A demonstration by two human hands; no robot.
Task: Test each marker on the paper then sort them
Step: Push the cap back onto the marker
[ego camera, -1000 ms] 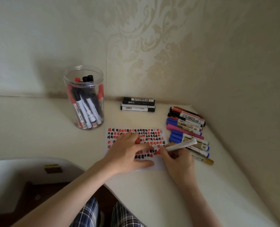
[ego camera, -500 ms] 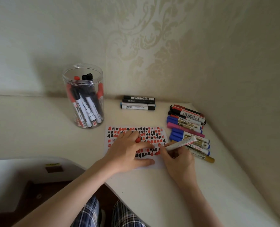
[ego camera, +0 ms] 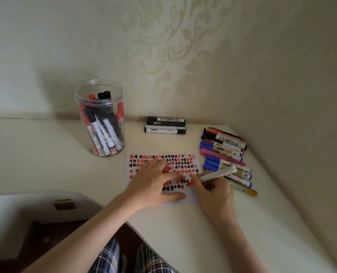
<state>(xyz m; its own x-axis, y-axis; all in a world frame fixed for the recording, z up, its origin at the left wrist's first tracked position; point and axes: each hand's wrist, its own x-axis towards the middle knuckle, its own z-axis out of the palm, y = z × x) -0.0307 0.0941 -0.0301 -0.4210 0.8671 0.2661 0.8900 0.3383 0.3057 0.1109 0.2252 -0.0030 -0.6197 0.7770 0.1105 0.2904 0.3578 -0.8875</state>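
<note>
Cream desk (ego camera: 45, 158): left fingers (ego camera: 171, 175) pinch red cap (ego camera: 165, 170), right fingers (ego camera: 198, 181) grip marker (ego camera: 215, 175)

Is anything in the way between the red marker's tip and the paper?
Nothing visible is. The right hand holds the red marker with its tip right at the paper, beside the last marks. The left hand rests on the paper to its left, with the red cap between its fingers.

1 jar (ego camera: 99, 99), 1 paper (ego camera: 191, 198), 2 hands
</note>
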